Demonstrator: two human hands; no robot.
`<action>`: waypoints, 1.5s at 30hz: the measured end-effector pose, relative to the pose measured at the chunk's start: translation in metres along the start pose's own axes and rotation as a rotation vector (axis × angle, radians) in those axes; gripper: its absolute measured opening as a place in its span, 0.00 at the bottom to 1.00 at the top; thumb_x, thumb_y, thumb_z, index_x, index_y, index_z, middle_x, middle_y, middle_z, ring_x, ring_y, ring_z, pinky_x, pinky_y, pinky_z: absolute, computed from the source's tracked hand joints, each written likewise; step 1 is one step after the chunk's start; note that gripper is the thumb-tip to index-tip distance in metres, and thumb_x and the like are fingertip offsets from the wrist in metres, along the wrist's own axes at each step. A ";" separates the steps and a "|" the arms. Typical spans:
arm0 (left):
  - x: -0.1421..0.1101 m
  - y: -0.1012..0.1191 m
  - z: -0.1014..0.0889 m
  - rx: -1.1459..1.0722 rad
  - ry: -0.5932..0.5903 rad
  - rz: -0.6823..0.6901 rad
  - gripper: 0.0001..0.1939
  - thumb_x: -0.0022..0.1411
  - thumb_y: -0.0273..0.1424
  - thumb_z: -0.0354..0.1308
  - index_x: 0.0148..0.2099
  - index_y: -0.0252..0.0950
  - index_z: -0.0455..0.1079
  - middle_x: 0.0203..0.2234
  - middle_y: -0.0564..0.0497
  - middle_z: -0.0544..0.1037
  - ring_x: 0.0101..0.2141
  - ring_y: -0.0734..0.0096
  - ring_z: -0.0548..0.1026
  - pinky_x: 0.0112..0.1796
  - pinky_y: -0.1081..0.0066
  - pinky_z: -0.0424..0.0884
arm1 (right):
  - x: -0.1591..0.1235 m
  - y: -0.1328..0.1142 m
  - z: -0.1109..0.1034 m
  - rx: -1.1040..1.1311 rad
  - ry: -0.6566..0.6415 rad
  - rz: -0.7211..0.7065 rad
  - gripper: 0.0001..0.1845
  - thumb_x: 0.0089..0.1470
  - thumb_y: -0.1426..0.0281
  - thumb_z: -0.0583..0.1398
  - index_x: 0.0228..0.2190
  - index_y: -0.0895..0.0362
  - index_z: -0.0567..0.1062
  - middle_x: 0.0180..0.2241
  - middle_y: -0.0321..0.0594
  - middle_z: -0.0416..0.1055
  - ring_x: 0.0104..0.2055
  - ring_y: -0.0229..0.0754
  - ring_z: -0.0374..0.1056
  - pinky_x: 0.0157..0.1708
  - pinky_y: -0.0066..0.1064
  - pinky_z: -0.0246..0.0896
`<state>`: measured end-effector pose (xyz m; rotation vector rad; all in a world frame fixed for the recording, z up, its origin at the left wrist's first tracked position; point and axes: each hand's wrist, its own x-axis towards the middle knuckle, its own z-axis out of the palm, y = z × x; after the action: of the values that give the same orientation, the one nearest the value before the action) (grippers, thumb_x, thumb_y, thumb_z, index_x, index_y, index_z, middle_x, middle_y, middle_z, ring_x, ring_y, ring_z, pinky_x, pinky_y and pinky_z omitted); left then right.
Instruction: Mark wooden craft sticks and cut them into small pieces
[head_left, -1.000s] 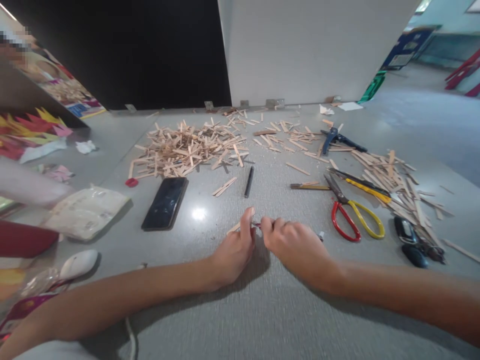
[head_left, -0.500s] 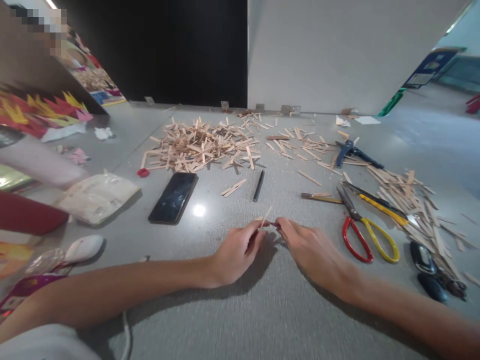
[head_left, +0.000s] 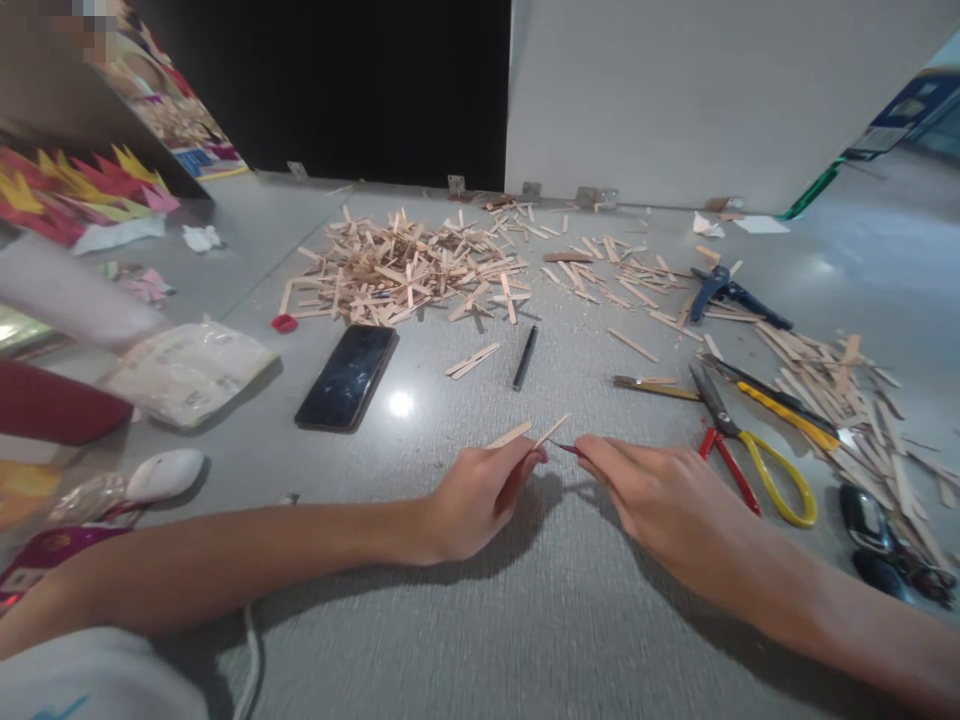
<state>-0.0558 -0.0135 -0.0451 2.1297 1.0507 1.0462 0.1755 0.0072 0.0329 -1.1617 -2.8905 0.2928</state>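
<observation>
My left hand (head_left: 476, 500) is closed, pinching thin wooden craft sticks between thumb and fingers. One craft stick (head_left: 553, 430) points up to the right and another (head_left: 513, 434) lies along the top of the hand. Facing it, my right hand (head_left: 652, 500) grips a thin dark pointed tool (head_left: 568, 449); most of it is hidden by the fingers, so its kind is unclear. The tool's tip is close to the sticks; I cannot tell whether they touch. Beyond the hands lie a black pen (head_left: 526, 358) and a few loose sticks (head_left: 472, 361).
A heap of craft sticks (head_left: 409, 265) spreads at the back. To the left are a phone (head_left: 349, 378), a plastic packet (head_left: 191, 375) and a white mouse (head_left: 166, 474). On the right lie scissors (head_left: 780, 485), a yellow utility knife (head_left: 784, 412) and a blue clamp-like tool (head_left: 712, 292).
My right hand has moved slightly right, away from the left, with the dark tool. The sticks in my left hand have tilted, and a second one shows more. The view has shifted a little.
</observation>
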 end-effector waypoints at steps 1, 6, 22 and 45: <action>0.000 0.000 -0.001 -0.008 -0.013 0.001 0.12 0.76 0.25 0.46 0.46 0.34 0.71 0.22 0.58 0.72 0.19 0.78 0.66 0.24 0.80 0.65 | 0.000 0.000 -0.002 0.001 -0.013 0.001 0.20 0.51 0.88 0.54 0.40 0.55 0.71 0.29 0.35 0.77 0.26 0.42 0.73 0.26 0.33 0.46; 0.000 0.000 -0.002 -0.045 -0.057 -0.022 0.13 0.77 0.26 0.44 0.45 0.35 0.70 0.21 0.58 0.70 0.20 0.76 0.67 0.26 0.78 0.66 | -0.002 0.001 -0.010 0.000 -0.056 -0.005 0.21 0.49 0.88 0.52 0.38 0.55 0.71 0.25 0.33 0.74 0.24 0.41 0.70 0.25 0.33 0.43; 0.006 0.002 -0.005 -0.096 -0.147 -0.049 0.15 0.78 0.28 0.43 0.42 0.36 0.71 0.22 0.58 0.69 0.19 0.78 0.60 0.26 0.78 0.62 | 0.005 0.010 -0.023 0.224 -0.042 0.063 0.16 0.70 0.75 0.54 0.32 0.53 0.77 0.24 0.33 0.75 0.25 0.40 0.68 0.28 0.32 0.50; 0.008 0.003 -0.004 -0.317 -0.145 -0.165 0.25 0.82 0.46 0.42 0.35 0.37 0.66 0.21 0.60 0.63 0.20 0.78 0.59 0.25 0.76 0.59 | 0.027 0.033 -0.014 0.886 -0.322 0.118 0.22 0.69 0.54 0.53 0.27 0.53 0.68 0.23 0.31 0.60 0.25 0.38 0.54 0.27 0.32 0.49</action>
<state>-0.0549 -0.0076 -0.0372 1.8028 0.9074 0.8992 0.1798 0.0509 0.0390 -1.1373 -2.3691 1.6643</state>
